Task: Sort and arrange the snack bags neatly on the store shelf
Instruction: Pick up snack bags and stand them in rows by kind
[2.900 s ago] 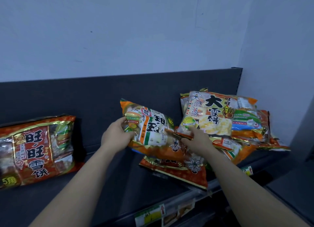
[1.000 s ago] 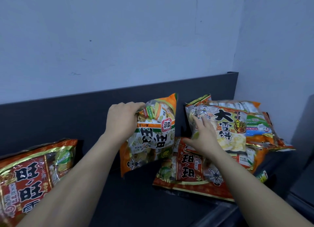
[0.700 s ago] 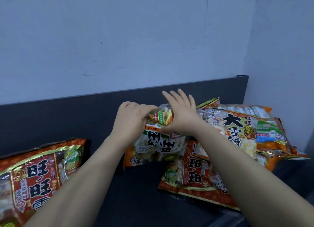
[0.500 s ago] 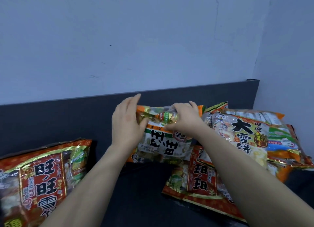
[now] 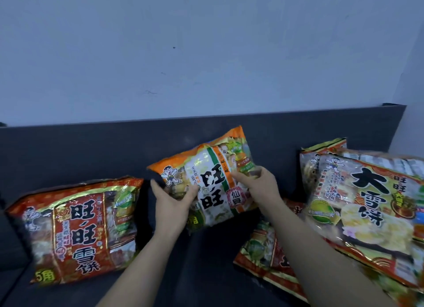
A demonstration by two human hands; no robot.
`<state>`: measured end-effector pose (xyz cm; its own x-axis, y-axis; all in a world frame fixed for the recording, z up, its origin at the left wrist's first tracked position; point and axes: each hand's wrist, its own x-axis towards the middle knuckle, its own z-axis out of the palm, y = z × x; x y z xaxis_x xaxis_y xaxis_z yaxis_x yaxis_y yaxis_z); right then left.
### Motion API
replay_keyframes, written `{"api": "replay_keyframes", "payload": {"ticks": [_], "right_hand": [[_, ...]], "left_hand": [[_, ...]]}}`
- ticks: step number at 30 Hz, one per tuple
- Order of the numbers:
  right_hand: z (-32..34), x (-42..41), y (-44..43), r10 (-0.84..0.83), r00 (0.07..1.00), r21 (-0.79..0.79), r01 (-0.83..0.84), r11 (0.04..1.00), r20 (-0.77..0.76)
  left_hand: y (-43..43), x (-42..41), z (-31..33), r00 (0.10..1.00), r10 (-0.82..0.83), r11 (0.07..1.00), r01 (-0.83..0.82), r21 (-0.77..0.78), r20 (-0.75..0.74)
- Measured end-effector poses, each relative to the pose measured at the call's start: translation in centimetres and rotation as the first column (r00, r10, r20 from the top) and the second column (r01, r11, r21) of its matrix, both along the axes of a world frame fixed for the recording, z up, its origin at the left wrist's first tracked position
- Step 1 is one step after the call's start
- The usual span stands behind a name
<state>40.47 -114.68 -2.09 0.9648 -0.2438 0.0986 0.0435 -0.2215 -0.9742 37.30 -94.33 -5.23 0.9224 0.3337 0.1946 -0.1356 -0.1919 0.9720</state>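
Orange-and-white rice cracker bag (image 5: 213, 182) held in both hands over the dark store shelf (image 5: 206, 272), in the open gap between a red snow-cracker bag (image 5: 78, 233) propped against the shelf's back panel (image 5: 91, 150) on the left and a loose pile of bags on the right. The bag faces the camera, label readable, tilted with its top corner leaning right; whether its lower edge touches the shelf cannot be told.

The left hand (image 5: 174, 203) grips the bag's lower left edge, thumb across the front and fingers reaching behind. The right hand (image 5: 259, 187) pinches the right side, fingers curled onto the printed face. Both forearms reach in from the bottom of the frame, the right one passing over a red bag lying flat (image 5: 270, 260) at the foot of the pile.

The step in hand appears to be placing this one bag in the gap. The next move would likely call for squaring it upright, setting its base down and leaning it on the back panel beside the red bag, front outwards. The large yellow snow-cracker bag (image 5: 367, 205) and those under it lie overlapping and askew, so sorting looks far from finished.
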Motion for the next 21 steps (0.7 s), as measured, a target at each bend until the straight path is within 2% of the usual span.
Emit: {"api": "replay_keyframes", "payload": {"ticks": [3,6,8,10,21], "right_hand": [[-2.9,0.8,0.2,0.051,0.996,0.073,-0.046,0.996,-0.079],[-5.5,1.0,0.0,0.0,0.988,-0.114,-0.018,0.993,-0.155],[-6.7,0.6,0.0,-0.033,0.991,-0.176,0.01,0.984,-0.127],[-7.6,0.3,-0.1,0.004,0.995,-0.226,-0.028,0.974,-0.103],[-8.6,-0.4,0.0,0.135,0.989,-0.45,-0.145,0.881,-0.056]], "left_hand": [[0.4,0.5,-0.1,0.999,0.012,0.995,-0.016,0.101,0.037],[0.6,0.8,-2.0,0.998,-0.045,0.983,0.054,0.177,-0.054],[0.7,0.6,-3.9,0.984,-0.081,0.975,0.111,0.194,-0.158],[0.5,0.4,-5.6,0.97,-0.105,0.966,0.152,0.207,-0.221],[-0.7,1.2,-7.8,0.959,0.033,0.938,0.069,0.341,-0.283]]}}
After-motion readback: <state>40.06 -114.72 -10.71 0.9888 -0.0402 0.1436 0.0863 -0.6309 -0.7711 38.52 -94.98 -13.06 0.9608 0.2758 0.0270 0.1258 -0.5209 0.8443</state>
